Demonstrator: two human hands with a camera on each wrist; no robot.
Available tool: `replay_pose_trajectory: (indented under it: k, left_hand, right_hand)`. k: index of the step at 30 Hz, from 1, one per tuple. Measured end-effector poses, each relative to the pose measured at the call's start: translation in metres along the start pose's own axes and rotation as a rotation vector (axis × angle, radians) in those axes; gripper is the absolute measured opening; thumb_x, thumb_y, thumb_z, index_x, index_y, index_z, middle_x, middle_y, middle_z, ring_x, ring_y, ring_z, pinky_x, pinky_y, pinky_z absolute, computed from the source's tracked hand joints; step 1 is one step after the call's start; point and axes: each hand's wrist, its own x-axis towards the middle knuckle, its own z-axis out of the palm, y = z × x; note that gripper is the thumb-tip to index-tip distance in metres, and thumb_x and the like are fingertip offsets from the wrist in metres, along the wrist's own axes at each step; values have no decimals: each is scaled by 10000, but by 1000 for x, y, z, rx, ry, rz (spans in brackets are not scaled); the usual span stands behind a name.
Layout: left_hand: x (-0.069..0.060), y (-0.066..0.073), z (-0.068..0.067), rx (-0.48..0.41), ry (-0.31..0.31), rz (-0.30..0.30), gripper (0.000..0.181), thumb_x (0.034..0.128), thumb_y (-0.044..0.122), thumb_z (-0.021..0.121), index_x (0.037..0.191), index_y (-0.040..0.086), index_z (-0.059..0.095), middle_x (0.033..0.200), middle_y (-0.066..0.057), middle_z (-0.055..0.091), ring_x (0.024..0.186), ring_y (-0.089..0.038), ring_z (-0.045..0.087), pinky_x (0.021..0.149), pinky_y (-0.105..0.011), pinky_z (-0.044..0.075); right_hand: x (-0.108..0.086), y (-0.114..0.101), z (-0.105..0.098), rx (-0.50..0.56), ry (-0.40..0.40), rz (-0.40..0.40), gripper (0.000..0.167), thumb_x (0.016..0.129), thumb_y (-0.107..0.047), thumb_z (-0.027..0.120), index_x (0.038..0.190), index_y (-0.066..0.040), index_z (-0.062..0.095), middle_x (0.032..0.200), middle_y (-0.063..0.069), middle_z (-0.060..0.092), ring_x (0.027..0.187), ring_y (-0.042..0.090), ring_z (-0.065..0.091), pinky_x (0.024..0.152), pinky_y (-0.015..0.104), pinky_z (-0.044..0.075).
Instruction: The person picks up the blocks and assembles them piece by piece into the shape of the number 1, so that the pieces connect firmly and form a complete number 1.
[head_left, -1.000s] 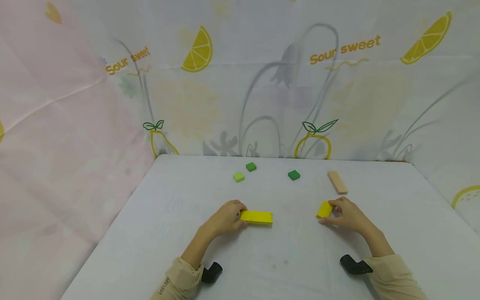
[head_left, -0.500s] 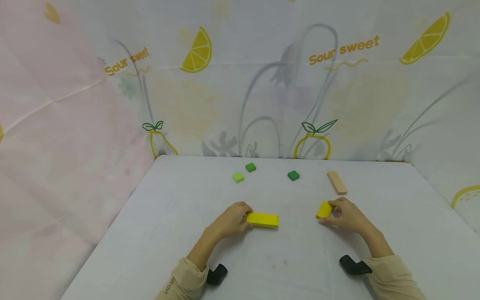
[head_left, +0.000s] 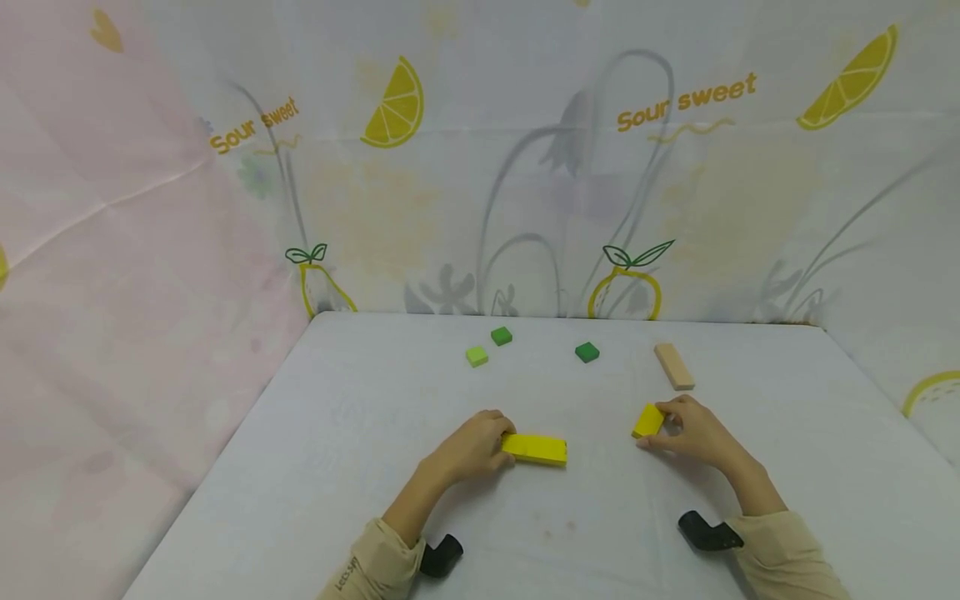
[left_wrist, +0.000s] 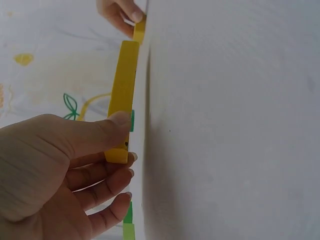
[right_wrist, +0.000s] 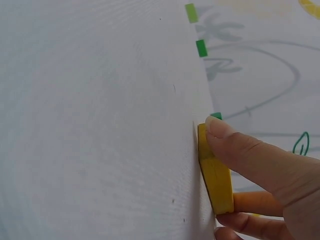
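My left hand (head_left: pixel 474 447) pinches a long yellow block (head_left: pixel 535 450) by its left end, thumb on the near side. In the left wrist view a gap and a shadow part this yellow block (left_wrist: pixel 125 75) from the table, so it seems slightly raised. Farther right, my right hand (head_left: pixel 693 433) holds a shorter-looking yellow block (head_left: pixel 648 421) between thumb and fingers. That block (right_wrist: pixel 218 185) stands at the table surface in the right wrist view; whether it touches is hard to tell. A space of table lies between the two blocks.
Farther back lie a light green block (head_left: pixel 477 357), a mid green block (head_left: pixel 502 336) and a dark green block (head_left: pixel 587 352). A plain wooden block (head_left: pixel 674 367) lies behind my right hand. A printed cloth (head_left: pixel 465 208) hangs behind the white table (head_left: pixel 315 467).
My left hand has carried the long yellow block to the right and a little toward me, nearer the other yellow block. The right hand has stayed in place.
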Motion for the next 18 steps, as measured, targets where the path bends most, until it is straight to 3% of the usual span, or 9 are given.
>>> replay_pose_trajectory:
  k: [18]
  left_hand:
    - [6, 10, 8, -19, -26, 25, 278, 815, 158, 736, 1033, 6, 655, 966, -50, 624, 880, -124, 549, 812, -243, 473]
  right_hand:
    - [-1, -1, 1, -4, 24, -16, 696, 730, -301, 793, 1144, 199, 541, 1104, 344, 513, 912, 386, 556, 790, 512, 474]
